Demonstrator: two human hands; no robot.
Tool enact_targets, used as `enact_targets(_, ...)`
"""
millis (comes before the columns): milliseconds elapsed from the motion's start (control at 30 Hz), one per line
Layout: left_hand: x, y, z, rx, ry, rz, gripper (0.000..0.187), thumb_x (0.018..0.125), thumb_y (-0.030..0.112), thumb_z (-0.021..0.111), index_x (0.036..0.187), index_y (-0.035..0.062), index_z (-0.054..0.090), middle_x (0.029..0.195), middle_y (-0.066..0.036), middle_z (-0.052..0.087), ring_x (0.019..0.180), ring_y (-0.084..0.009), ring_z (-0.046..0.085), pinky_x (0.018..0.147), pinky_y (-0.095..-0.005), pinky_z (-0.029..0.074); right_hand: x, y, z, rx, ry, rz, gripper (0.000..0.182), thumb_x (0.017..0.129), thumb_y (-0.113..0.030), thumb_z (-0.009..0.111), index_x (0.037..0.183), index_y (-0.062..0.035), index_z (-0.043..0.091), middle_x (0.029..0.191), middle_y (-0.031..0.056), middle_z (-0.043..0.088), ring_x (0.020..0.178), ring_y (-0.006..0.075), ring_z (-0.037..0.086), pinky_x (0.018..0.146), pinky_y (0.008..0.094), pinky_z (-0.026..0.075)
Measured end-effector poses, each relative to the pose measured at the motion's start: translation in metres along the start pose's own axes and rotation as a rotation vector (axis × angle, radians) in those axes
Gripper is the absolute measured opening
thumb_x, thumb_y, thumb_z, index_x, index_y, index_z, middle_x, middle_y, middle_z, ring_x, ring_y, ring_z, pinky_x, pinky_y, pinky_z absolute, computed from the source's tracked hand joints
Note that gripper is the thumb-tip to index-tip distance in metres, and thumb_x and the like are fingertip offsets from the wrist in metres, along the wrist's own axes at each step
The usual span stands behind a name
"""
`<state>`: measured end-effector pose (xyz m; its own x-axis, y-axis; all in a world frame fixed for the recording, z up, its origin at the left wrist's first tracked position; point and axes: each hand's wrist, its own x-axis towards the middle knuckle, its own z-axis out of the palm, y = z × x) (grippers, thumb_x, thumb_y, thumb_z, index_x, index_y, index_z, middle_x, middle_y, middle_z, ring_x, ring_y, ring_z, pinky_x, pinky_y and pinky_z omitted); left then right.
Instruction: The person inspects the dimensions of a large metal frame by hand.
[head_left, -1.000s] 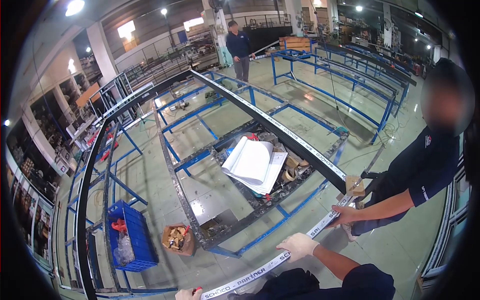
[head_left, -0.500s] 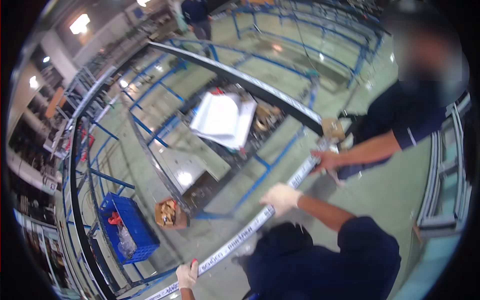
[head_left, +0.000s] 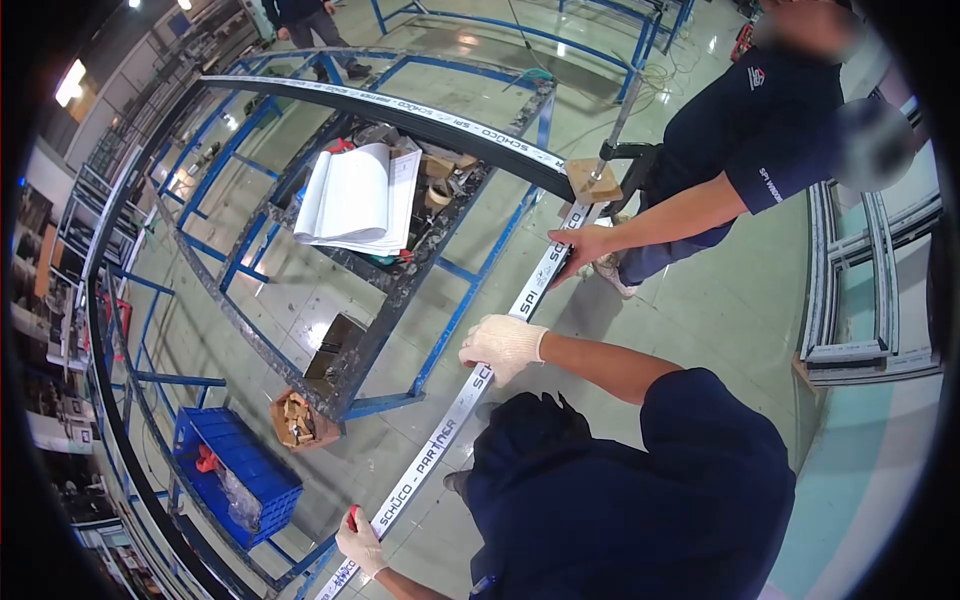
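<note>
The right hand [head_left: 503, 348] clasps the white-taped frame bar [head_left: 432, 447], while the left hand [head_left: 360, 542], at seven o'clock from it, closes on a small red item [head_left: 352, 517] at the bar's edge. From the right hand, a co-worker's hand [head_left: 582, 246] and clamped wooden block [head_left: 594, 182] crowd one o'clock, papers [head_left: 345, 195] lie between ten and eleven, and a blue crate [head_left: 245, 470] sits at eight.

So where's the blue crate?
The blue crate is at the lower left of the head view, just left of the cardboard box with wooden pieces in it.
</note>
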<state>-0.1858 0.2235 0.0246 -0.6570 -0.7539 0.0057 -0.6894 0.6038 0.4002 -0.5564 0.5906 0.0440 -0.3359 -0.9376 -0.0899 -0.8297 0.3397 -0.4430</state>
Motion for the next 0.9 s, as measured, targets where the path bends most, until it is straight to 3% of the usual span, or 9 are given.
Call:
enact_targets(100, -0.006, 0.022, -0.006, 0.023, 0.012, -0.142, 0.037, 0.091, 0.037, 0.068, 0.091, 0.0002, 0.075, 0.07, -0.021, 0.068, 0.065, -0.035, 0.066, 0.064, -0.0457, 0.049, -0.002, -0.002, -0.003, -0.002, -0.035, -0.009, 0.035, 0.063, -0.029, 0.077, 0.093, -0.0154, 0.066, 0.09, 0.0045, 0.066, 0.093, 0.0276, 0.065, 0.08, 0.0434, 0.052)
enact_targets(300, -0.007, 0.027, -0.01, 0.023, -0.004, -0.092, 0.036, 0.092, 0.035, 0.066, 0.088, 0.0, 0.075, 0.063, -0.018, 0.064, 0.057, -0.0286, 0.062, 0.058, -0.0408, 0.046, -0.002, -0.008, -0.009, -0.061, -0.039, -0.017, 0.034, 0.064, -0.032, 0.078, 0.09, -0.0151, 0.064, 0.088, 0.0036, 0.064, 0.093, 0.0252, 0.063, 0.082, 0.0407, 0.049)
enact_targets(533, -0.007, 0.021, -0.003, -0.106, 0.006, -0.194, 0.032, 0.093, 0.029, 0.067, 0.084, -0.0011, 0.074, 0.063, -0.016, 0.065, 0.057, -0.024, 0.062, 0.057, -0.0394, 0.045, -0.005, -0.009, 0.001, -0.037, 0.093, -0.001, 0.033, 0.069, -0.033, 0.078, 0.09, -0.0143, 0.062, 0.088, 0.0017, 0.062, 0.093, 0.0224, 0.06, 0.085, 0.0383, 0.044)
enact_targets(667, -0.004, -0.004, 0.008, -0.15, 0.013, -0.195, 0.031, 0.094, 0.026, 0.068, 0.082, -0.0021, 0.073, 0.058, -0.009, 0.062, 0.053, -0.0182, 0.057, 0.053, -0.0379, 0.042, 0.005, -0.013, -0.008, -0.017, 0.095, 0.038, 0.034, 0.068, -0.031, 0.08, 0.091, -0.0137, 0.061, 0.106, 0.0034, 0.064, 0.107, 0.0254, 0.059, 0.091, 0.0408, 0.045)
enact_targets(700, -0.003, -0.01, 0.01, -0.193, 0.035, -0.249, 0.029, 0.094, 0.025, 0.069, 0.084, -0.0018, 0.073, 0.062, -0.008, 0.063, 0.055, -0.0171, 0.057, 0.053, -0.0364, 0.043, 0.009, -0.01, -0.008, -0.034, 0.038, 0.034, 0.038, 0.067, -0.033, 0.081, 0.091, -0.0117, 0.062, 0.112, 0.0051, 0.063, 0.118, 0.0262, 0.056, 0.092, 0.0413, 0.046)
enact_targets(733, -0.003, -0.02, 0.014, -0.234, 0.05, -0.311, 0.028, 0.094, 0.025, 0.07, 0.085, -0.0016, 0.073, 0.066, -0.007, 0.065, 0.057, -0.0159, 0.057, 0.054, -0.0349, 0.043, 0.014, -0.007, -0.007, -0.025, 0.014, 0.046, 0.039, 0.066, -0.033, 0.081, 0.092, -0.0116, 0.062, 0.113, 0.0052, 0.063, 0.118, 0.0262, 0.056, 0.093, 0.0416, 0.046)
enact_targets(800, -0.012, -0.062, 0.023, -0.06, 0.056, -0.201, 0.033, 0.097, 0.025, 0.063, 0.084, -0.0044, 0.069, 0.078, -0.012, 0.067, 0.069, -0.0182, 0.064, 0.061, -0.0334, 0.05, 0.022, -0.005, -0.005, 0.004, -0.071, 0.077, 0.04, 0.064, -0.031, 0.081, 0.093, -0.0113, 0.062, 0.116, 0.0055, 0.063, 0.12, 0.0261, 0.056, 0.095, 0.0423, 0.046)
enact_targets(867, 0.01, 0.0, -0.001, -0.029, 0.114, -0.131, 0.028, 0.098, 0.025, 0.068, 0.082, 0.0017, 0.073, 0.076, -0.017, 0.07, 0.07, -0.0311, 0.07, 0.063, -0.0399, 0.053, 0.02, 0.005, 0.002, -0.077, -0.009, 0.007, 0.033, 0.069, -0.027, 0.076, 0.095, -0.0104, 0.064, 0.116, 0.0069, 0.064, 0.115, 0.0304, 0.059, 0.091, 0.0447, 0.05)
enact_targets(900, 0.016, 0.016, -0.004, -0.031, 0.1, -0.069, 0.02, 0.096, 0.015, 0.068, 0.086, -0.0009, 0.072, 0.08, -0.015, 0.07, 0.069, -0.0272, 0.069, 0.061, -0.0365, 0.054, 0.01, 0.011, 0.015, -0.125, 0.074, -0.064, 0.031, 0.07, -0.025, 0.074, 0.096, -0.01, 0.065, 0.116, 0.0075, 0.064, 0.112, 0.0318, 0.06, 0.089, 0.0455, 0.052)
